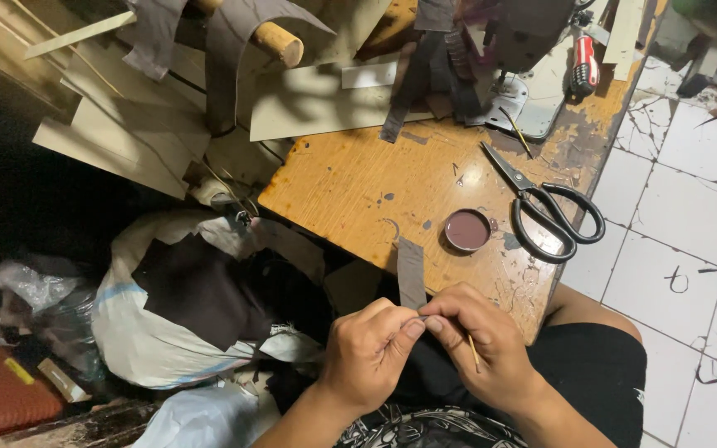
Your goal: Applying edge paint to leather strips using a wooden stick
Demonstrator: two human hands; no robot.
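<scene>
Seen from above by the head-worn camera, a seated person works at the near edge of a worn wooden table (358, 182). The left hand (367, 353) and the right hand (483, 340) meet just below that edge, thumbs and forefingers pinched together on the lower end of a narrow grey-brown strip (411, 274) of leather-like material. The strip stands up from the fingertips and lies against the table's edge. Both hands are closed on it. The right hand also has a thin wooden stick (474, 353) tucked between its fingers, pointing down toward the lap. On the table just beyond the hands sits a small round tin (467, 230) holding something dark reddish-brown. To its right lie black-handled scissors (545, 207), blades closed and pointing away toward the far side. Farther back stands a dark sewing machine (516, 50), with more strips of the same material hanging in front of it, and a red-handled screwdriver (584, 65) resting beside it. Left of the table, lower down, a heap of pale sacks (139, 332) holds dark scraps, with flat pale cut pieces (126, 141) stacked above. White cracked floor tiles (682, 249) show on the right.
</scene>
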